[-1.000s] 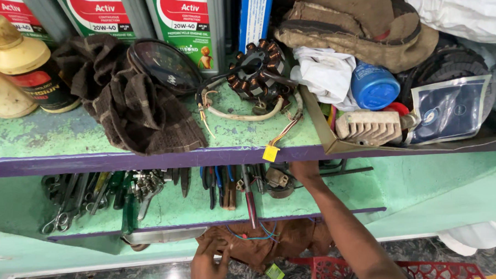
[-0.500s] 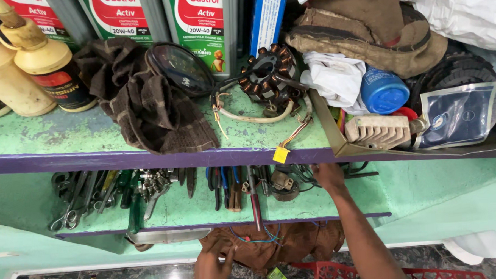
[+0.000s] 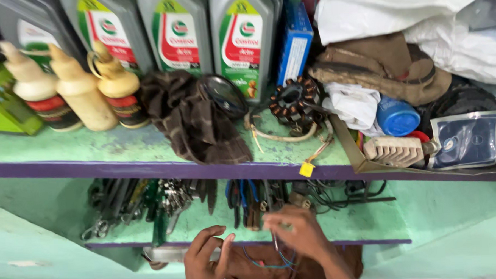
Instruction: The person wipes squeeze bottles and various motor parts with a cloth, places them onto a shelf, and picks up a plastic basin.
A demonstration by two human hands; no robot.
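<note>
- Right hand (image 3: 295, 231) is at the front edge of the lower shelf (image 3: 366, 220), fingers pinched shut on the thin blue wires (image 3: 274, 258) that droop below that edge. Motion blur hides the exact contact.
- Left hand (image 3: 205, 259) sits just beside it, lower and to the left, fingers spread and curled, holding nothing; fingertips are near the wires but I can't confirm touch.
- The wires loop down in front of a brown cloth (image 3: 296, 270) hanging under the lower shelf, close to its middle.
- Pliers (image 3: 244, 203) with blue and dark handles lie just behind the right hand; a pile of wrenches (image 3: 124, 204) is toward the left end of the shelf, and black cables (image 3: 343, 188) toward the right.
- Upper shelf (image 3: 122, 146) carries a stator coil (image 3: 293, 102) with a yellow tag (image 3: 307, 169) dangling over its front edge, straight above the hands.
- To do this well, my read: keep the pinch on the insulation, not on bare ends, and bring the left hand in to support the loop so nothing tugs.
- Draw the slack out slowly; the wires could snag on the pliers or the shelf lip.
- Keep the wrist clear of the dangling tag lead overhead.
</note>
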